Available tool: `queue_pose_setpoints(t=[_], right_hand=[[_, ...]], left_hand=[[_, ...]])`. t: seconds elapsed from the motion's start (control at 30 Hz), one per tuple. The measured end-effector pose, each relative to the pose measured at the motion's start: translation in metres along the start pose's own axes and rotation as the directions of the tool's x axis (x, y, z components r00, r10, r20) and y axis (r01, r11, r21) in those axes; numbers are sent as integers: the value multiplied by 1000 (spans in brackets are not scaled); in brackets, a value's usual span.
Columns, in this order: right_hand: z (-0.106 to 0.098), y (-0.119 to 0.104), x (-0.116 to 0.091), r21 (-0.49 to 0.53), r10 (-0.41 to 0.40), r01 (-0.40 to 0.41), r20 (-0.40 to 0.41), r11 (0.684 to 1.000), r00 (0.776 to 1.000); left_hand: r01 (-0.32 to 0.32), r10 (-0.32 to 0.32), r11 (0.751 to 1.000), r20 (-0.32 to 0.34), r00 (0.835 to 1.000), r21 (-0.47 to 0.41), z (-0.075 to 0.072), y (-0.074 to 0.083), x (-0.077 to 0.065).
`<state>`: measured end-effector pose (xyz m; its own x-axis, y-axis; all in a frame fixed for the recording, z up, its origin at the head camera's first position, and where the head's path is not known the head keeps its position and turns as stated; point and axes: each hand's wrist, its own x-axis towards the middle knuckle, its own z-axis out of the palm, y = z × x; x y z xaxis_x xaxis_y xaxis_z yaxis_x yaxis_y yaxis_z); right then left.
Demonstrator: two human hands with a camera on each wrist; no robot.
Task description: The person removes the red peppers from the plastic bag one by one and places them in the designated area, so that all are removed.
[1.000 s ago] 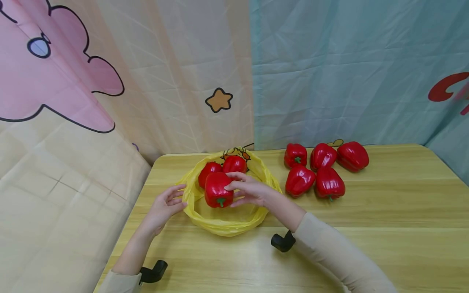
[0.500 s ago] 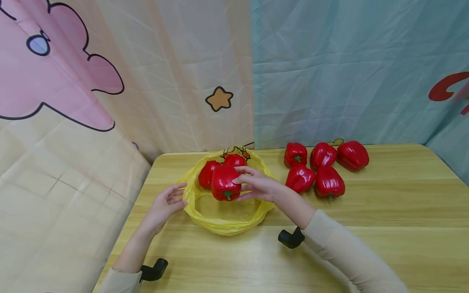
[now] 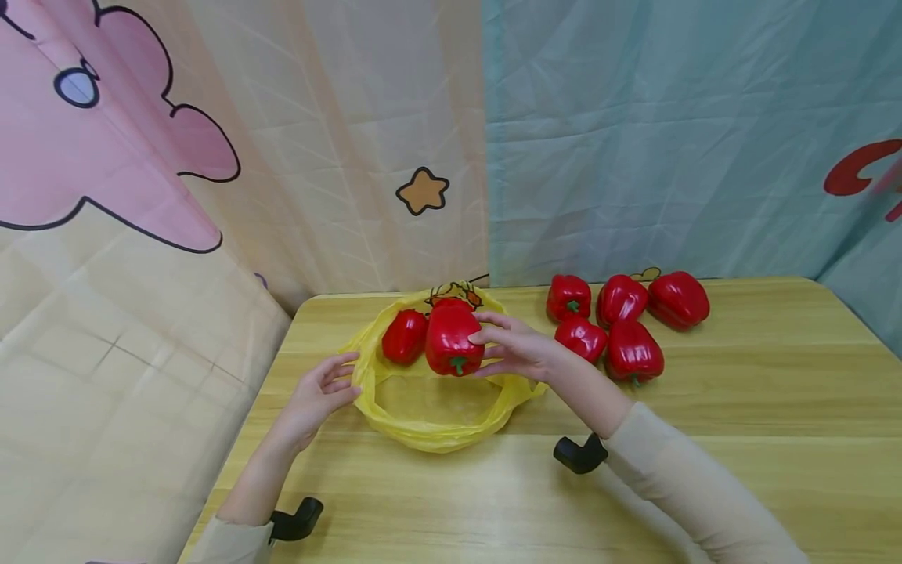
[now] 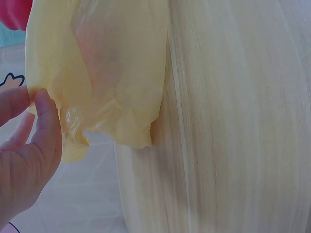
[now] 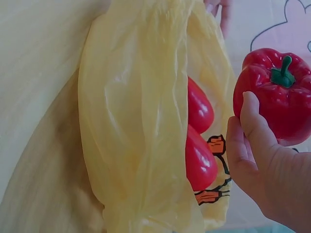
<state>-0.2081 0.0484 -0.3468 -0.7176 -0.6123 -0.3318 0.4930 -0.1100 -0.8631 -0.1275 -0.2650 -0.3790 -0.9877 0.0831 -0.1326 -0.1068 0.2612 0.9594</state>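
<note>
My right hand [image 3: 520,348] holds a shiny red bell pepper [image 3: 451,338] over the mouth of a yellow plastic bag [image 3: 437,439]. The pepper's green stem points toward me. Inside the bag lies one red bell pepper [image 3: 404,338] on the left; a second is mostly hidden behind the held one. The right wrist view shows this second bell pepper [image 5: 200,162] resting against its neighbour. At the bag's left rim, my left hand [image 3: 313,401] pinches the thin plastic between thumb and fingers, as the left wrist view shows.
Several red bell peppers [image 3: 634,351] lie grouped on the wooden table [image 3: 740,439], right of the bag near the back edge. A printed curtain [image 3: 599,157] hangs directly behind the table. Black curved pieces [image 3: 579,454] stick out at both wrists.
My right hand has carried the bell pepper to the right and toward the back of the bag. More of the left pepper inside now shows. The left hand has stayed at the rim.
</note>
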Motion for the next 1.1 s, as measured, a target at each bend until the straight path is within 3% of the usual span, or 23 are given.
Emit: queue_pose_setpoints(t=[1.1], right_hand=[[-47,-20,-39,-23,-89,88,-44,996,995]], left_hand=[[-24,24,1000,17,1000,-2,-4,-3,-1]])
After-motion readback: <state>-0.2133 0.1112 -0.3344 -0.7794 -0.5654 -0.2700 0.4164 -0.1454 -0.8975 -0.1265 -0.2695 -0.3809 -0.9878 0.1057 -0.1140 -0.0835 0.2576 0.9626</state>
